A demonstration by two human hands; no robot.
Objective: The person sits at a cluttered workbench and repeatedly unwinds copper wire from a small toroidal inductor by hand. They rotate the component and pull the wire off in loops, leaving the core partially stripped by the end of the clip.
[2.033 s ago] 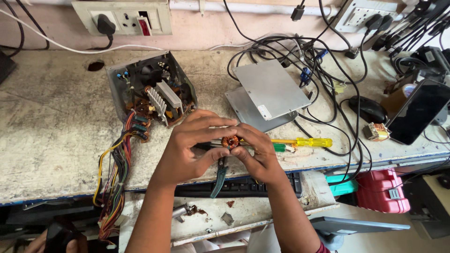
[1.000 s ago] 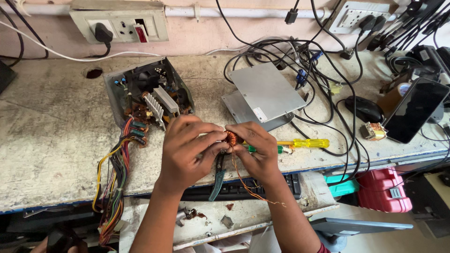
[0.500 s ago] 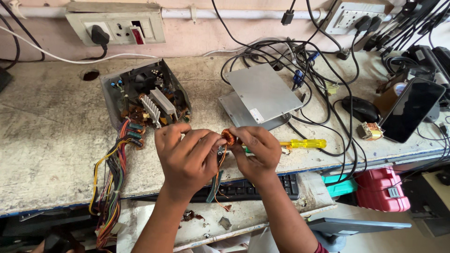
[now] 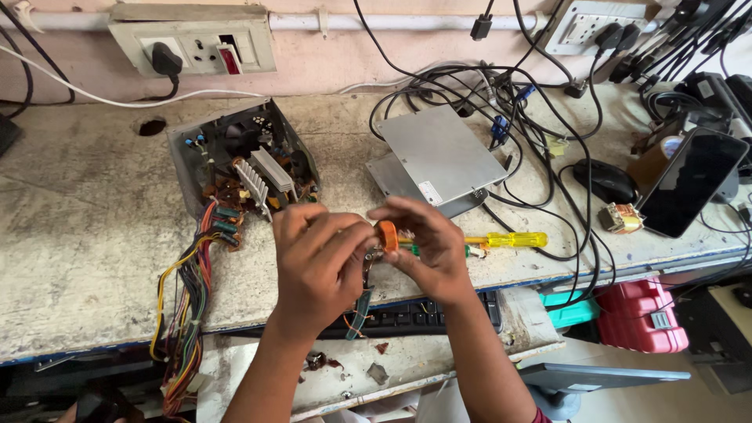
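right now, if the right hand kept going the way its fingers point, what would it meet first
The right hand points left, so it would first meet the left hand, just past the small orange coil they pinch; depth is hard to judge.

I see a small orange coil (image 4: 386, 235), round and ring-shaped, pinched between my left hand (image 4: 317, 266) and right hand (image 4: 431, 247), held above the bench edge. A dark strip (image 4: 360, 309) dangles below it.
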